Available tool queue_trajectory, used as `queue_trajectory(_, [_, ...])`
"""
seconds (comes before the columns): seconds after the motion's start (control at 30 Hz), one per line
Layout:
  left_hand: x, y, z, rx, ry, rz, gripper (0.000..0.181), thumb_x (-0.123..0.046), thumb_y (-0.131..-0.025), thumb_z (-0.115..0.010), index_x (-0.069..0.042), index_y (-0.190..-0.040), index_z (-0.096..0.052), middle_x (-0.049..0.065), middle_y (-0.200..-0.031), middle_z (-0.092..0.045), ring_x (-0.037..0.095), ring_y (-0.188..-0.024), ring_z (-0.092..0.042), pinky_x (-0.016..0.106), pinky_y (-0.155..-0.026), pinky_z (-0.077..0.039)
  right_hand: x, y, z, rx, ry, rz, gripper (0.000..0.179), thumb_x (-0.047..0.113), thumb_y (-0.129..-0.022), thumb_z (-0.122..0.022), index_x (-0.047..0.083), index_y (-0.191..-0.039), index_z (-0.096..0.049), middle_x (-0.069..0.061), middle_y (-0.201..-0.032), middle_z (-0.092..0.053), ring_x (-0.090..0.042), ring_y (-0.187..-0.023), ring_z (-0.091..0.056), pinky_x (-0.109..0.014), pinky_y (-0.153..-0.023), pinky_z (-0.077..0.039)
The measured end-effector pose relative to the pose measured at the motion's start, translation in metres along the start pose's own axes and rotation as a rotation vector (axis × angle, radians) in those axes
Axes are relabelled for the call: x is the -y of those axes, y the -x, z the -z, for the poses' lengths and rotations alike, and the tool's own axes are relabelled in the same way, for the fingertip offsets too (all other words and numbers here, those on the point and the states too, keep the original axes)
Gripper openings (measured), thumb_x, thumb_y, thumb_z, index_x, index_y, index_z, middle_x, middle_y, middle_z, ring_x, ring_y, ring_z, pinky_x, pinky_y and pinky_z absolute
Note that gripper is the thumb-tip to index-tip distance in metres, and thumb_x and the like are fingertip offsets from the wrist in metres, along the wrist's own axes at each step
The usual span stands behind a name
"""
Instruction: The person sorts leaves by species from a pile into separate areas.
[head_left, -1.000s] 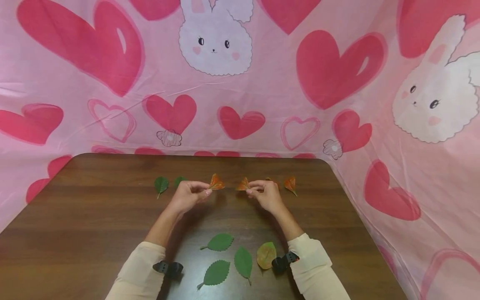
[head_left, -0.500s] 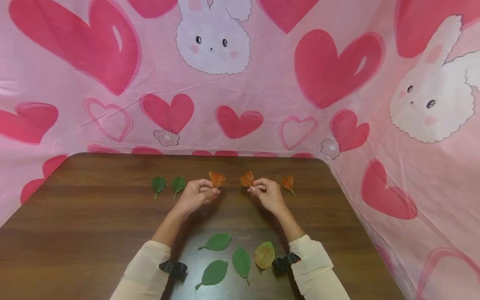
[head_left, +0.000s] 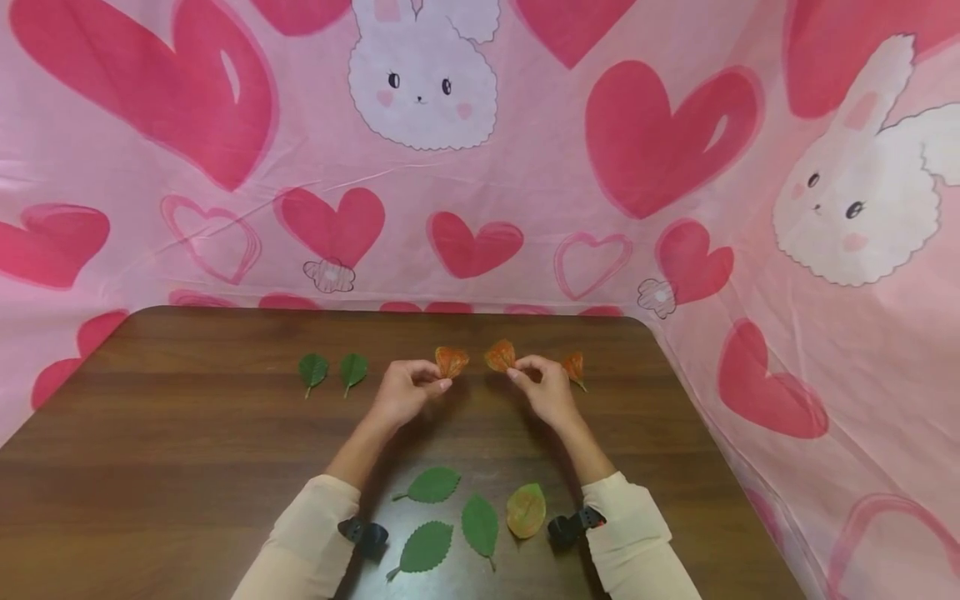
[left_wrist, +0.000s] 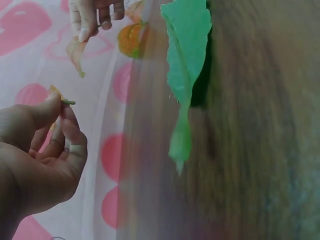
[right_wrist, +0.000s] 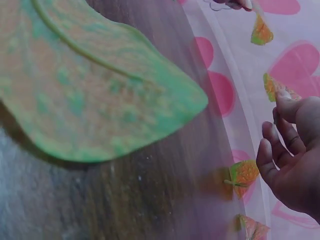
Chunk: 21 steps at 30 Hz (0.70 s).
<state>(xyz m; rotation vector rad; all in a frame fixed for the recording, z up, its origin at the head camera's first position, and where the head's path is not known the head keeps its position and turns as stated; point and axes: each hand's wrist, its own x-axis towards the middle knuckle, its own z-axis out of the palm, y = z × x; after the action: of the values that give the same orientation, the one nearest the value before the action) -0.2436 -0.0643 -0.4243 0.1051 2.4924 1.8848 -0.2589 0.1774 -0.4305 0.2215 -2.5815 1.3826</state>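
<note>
Thumb and fingertips of my left hand (head_left: 408, 392) pinch a small orange leaf (head_left: 452, 362) by its stem end, its broad part pointing up. Opposite it, my right hand (head_left: 546, 387) pinches a similar orange leaf (head_left: 500, 355). Both leaves are held over the far part of the table, a short gap between them. The left wrist view shows a green stem end poking out past the left thumb. In the right wrist view, the right hand's leaf (right_wrist: 272, 86) is mostly yellow-orange, and another orange leaf (right_wrist: 244, 177) lies below the hand, hidden behind it in the head view.
Two small green leaves (head_left: 312, 368) lie at the back left of the wooden table (head_left: 187, 450). An orange leaf (head_left: 573, 367) is right of my right hand. Nearer are larger green leaves (head_left: 426, 546) and a mottled yellow-green leaf (head_left: 527, 510). Pink heart-print cloth (head_left: 450, 183) hangs behind.
My left hand has moved right with its leaf, uncovering a small green leaf. Both held leaves have turned upward. My right hand has shifted slightly right, now covering one orange leaf.
</note>
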Motion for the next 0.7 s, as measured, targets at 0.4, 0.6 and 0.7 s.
queue_trajectory(0.4, [-0.009, -0.006, -0.015, 0.013, -0.083, -0.014, 0.012, -0.006, -0.085, -0.079, 0.004, -0.087, -0.073, 0.016, -0.081, -0.076, 0.006, -0.065, -0.061, 0.022, -0.061, -0.048, -0.011, -0.001, 0.011, -0.092, -0.067, -0.009, 0.01, 0.004, -0.087, -0.078, -0.006, -0.09, -0.075, -0.023, -0.089, -0.074, 0.003, -0.075, -0.055, -0.016, -0.073, -0.046])
queue_trajectory(0.6, [-0.011, -0.01, -0.022, 0.044, -0.11, -0.013, 0.012, -0.008, -0.085, -0.08, 0.002, -0.088, -0.075, 0.016, -0.083, -0.077, 0.009, -0.07, -0.066, 0.021, -0.064, -0.05, -0.016, -0.001, 0.015, -0.115, -0.075, -0.031, 0.011, 0.002, -0.087, -0.078, -0.007, -0.092, -0.075, -0.025, -0.09, -0.074, 0.001, -0.073, -0.057, -0.016, -0.072, -0.049])
queue_trajectory(0.7, [-0.012, -0.012, -0.025, 0.056, -0.109, -0.012, 0.012, -0.008, -0.085, -0.08, 0.002, -0.089, -0.075, 0.016, -0.083, -0.077, 0.009, -0.071, -0.066, 0.021, -0.064, -0.05, -0.02, -0.002, 0.018, -0.127, -0.068, -0.034, 0.011, 0.003, -0.087, -0.077, -0.006, -0.094, -0.075, -0.024, -0.09, -0.074, 0.0, -0.074, -0.057, -0.017, -0.074, -0.05])
